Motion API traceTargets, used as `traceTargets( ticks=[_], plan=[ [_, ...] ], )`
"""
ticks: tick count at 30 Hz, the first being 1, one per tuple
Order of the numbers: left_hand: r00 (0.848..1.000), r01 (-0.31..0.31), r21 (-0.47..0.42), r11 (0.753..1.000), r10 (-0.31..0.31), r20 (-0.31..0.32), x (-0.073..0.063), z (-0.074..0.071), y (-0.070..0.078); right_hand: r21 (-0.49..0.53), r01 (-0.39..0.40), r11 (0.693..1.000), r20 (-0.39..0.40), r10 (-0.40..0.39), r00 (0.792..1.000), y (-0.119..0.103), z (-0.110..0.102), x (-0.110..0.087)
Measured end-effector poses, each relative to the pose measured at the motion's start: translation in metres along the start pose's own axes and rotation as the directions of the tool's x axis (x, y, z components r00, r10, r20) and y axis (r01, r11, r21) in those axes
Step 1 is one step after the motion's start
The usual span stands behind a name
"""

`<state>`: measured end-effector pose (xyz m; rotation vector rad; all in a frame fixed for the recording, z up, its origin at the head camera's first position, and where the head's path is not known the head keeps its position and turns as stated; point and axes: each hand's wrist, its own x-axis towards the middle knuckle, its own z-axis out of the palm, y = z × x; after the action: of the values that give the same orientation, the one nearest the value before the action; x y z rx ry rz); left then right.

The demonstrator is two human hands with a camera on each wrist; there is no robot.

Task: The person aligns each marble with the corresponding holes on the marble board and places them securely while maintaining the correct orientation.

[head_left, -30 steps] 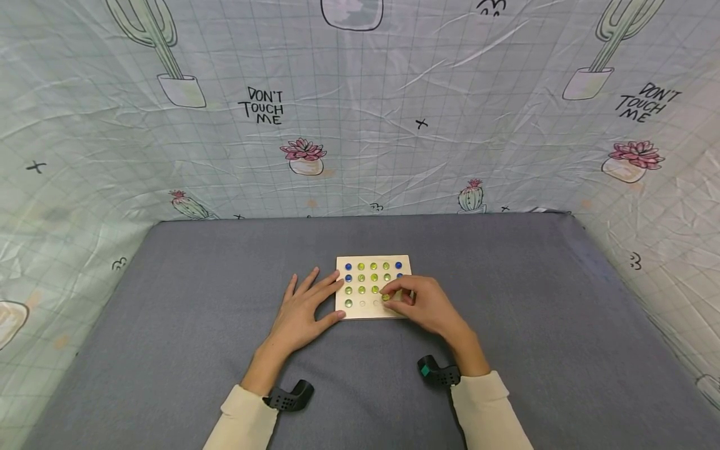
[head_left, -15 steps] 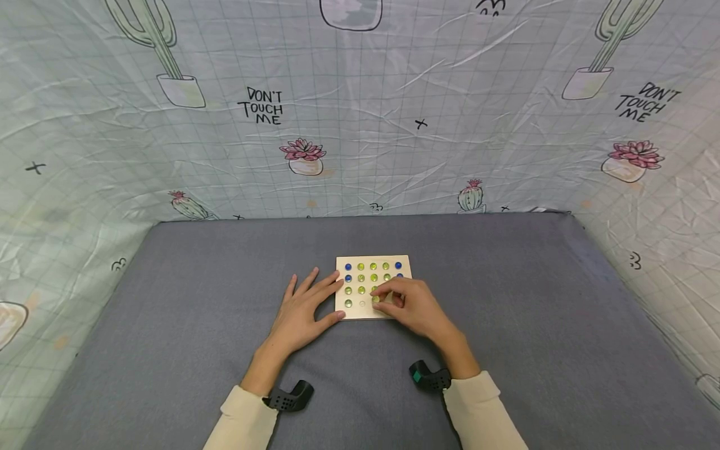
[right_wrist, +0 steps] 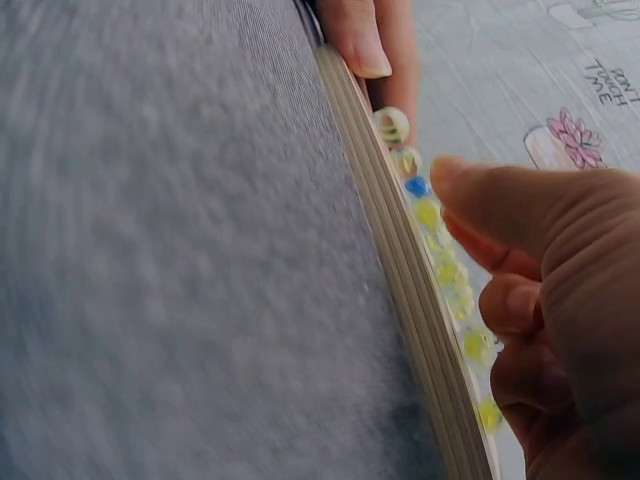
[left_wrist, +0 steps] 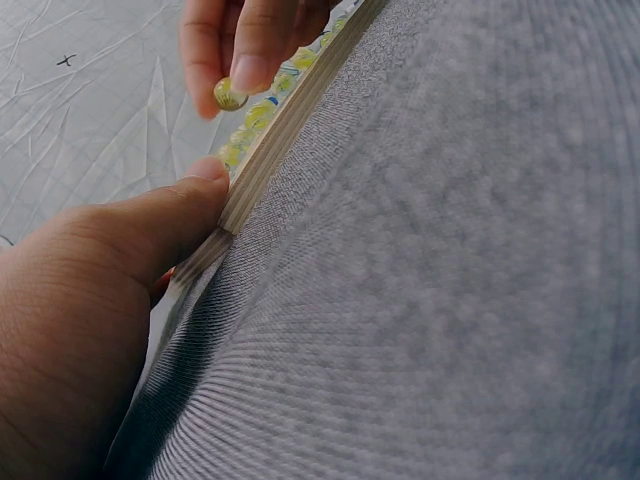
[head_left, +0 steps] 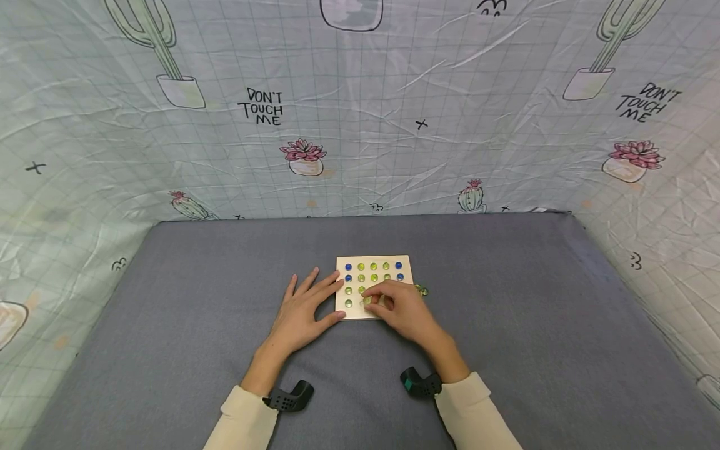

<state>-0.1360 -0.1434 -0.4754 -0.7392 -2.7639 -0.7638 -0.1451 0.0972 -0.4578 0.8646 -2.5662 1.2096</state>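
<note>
My left hand point(head_left: 298, 319) lies spread at the left side of a light wooden board point(head_left: 354, 314), its thumb and a fingertip on the board's edge. Rows of small hollows in the board hold blue marbles point(head_left: 349, 267) and yellow-green marbles point(head_left: 374, 266). Over the front row, my right hand point(head_left: 409, 314) pinches one yellow-green marble point(left_wrist: 229, 95) between thumb and finger, just above the board in the left wrist view. That hand covers the right part of the two front rows. In the right wrist view, the right thumb point(right_wrist: 500, 195) hides the pinched marble.
A few loose yellow-green marbles point(head_left: 422, 290) lie on the grey cloth point(head_left: 506, 281) against the board's right side. Behind the table hangs a pale curtain point(head_left: 360, 112) printed with cacti. Each wrist wears a black camera mount point(head_left: 289, 396).
My right hand has slid left along the front row, carrying the pinched marble. Loose marbles beside the board have come into view from behind it. The left hand stays put.
</note>
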Motion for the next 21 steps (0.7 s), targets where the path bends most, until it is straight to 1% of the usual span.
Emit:
traceTargets(
  ticks=[4,9,16,21],
  plan=[
    [1.0,0.0,0.001,1.0,0.0,0.0,0.0001,-0.0003,0.0002,-0.018,-0.005,1.0,-0.025,0.004,1.0,-0.0003,0.0048,-0.0002],
    [1.0,-0.001,-0.001,1.0,0.001,-0.001,0.0001,-0.0005,0.0004,-0.029,-0.005,1.0,-0.032,0.004,0.999,-0.0016,0.0084,-0.001],
    [1.0,-0.005,0.004,1.0,0.005,-0.001,0.0,0.0005,-0.0009,-0.061,-0.052,0.997,-0.029,0.05,0.998,-0.006,0.0106,-0.0012],
    [1.0,-0.003,0.001,1.0,0.003,0.001,0.0001,0.0012,-0.0016,-0.08,-0.041,0.996,-0.039,0.038,0.999,-0.0079,0.0105,-0.001]
  ],
)
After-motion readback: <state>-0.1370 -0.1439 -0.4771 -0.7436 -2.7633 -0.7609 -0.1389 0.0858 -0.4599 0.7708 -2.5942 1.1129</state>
